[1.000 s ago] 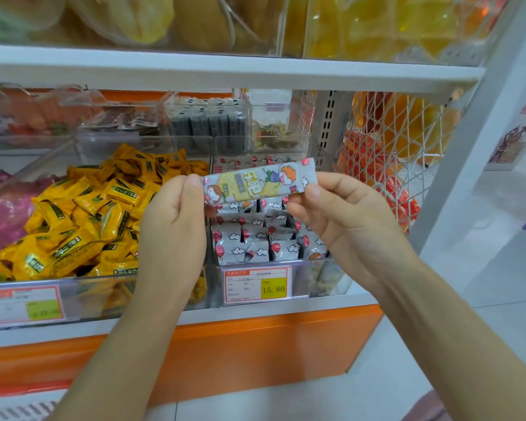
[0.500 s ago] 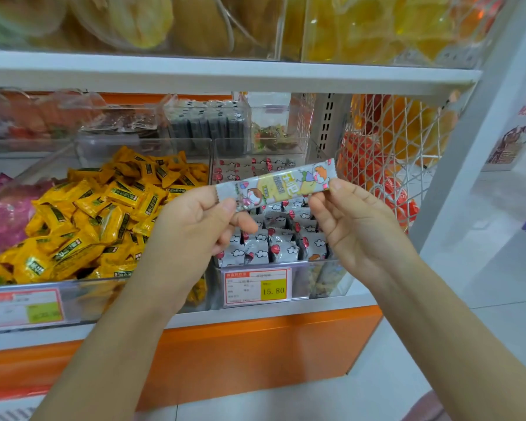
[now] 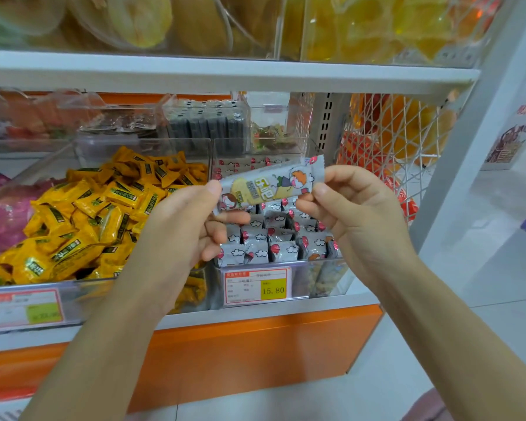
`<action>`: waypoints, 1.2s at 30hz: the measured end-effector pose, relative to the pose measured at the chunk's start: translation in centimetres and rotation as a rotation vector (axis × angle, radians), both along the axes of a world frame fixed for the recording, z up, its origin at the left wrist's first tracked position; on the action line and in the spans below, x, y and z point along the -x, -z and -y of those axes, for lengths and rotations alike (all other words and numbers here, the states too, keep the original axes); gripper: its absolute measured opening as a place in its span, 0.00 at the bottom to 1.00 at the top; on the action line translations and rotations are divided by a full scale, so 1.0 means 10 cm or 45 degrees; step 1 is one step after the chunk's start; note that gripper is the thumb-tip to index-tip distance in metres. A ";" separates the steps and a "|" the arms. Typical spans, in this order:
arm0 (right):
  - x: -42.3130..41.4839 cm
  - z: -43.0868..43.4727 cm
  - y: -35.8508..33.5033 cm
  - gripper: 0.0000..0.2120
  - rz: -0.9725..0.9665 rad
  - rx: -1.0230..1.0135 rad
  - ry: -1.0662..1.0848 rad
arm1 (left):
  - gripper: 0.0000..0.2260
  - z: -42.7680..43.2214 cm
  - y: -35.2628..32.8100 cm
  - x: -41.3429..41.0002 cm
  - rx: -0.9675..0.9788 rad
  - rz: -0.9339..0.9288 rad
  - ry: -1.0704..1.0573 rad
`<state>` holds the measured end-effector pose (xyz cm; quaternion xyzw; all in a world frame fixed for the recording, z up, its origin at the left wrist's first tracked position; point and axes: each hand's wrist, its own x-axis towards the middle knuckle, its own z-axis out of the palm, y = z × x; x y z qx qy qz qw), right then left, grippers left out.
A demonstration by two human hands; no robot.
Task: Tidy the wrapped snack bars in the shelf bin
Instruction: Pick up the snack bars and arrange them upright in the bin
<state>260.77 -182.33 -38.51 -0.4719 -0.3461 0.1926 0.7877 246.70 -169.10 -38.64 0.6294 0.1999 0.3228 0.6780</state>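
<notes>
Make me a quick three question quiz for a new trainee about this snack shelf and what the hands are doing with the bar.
1. True or false: the snack bar lies untouched in the bin.
2. Which price shows on that bin's tag? A 12.50, B 15.80, C 18.00.
3. What colour are the wrapped sweets in the bin to its left?
Key: 1 false, the left hand and right hand pinch its ends in the air. 2 B. 3 yellow.
</notes>
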 end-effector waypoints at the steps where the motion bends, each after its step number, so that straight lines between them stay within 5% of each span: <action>1: 0.00 0.00 0.00 0.10 0.036 0.018 0.003 | 0.10 -0.01 0.01 0.01 -0.038 -0.002 -0.018; 10: -0.02 0.00 0.02 0.10 0.066 0.168 -0.119 | 0.10 0.00 0.03 0.04 -0.270 0.042 -0.126; 23: -0.01 0.03 0.01 0.08 0.397 0.248 0.187 | 0.17 0.10 0.03 0.03 -0.559 -0.027 -0.036; 29: 0.02 0.05 -0.01 0.07 0.671 0.286 0.375 | 0.15 0.11 0.04 0.03 -0.639 -0.079 -0.021; 36: 0.06 0.01 0.03 0.07 0.700 0.330 0.524 | 0.08 0.16 0.07 0.02 -0.803 -0.269 -0.067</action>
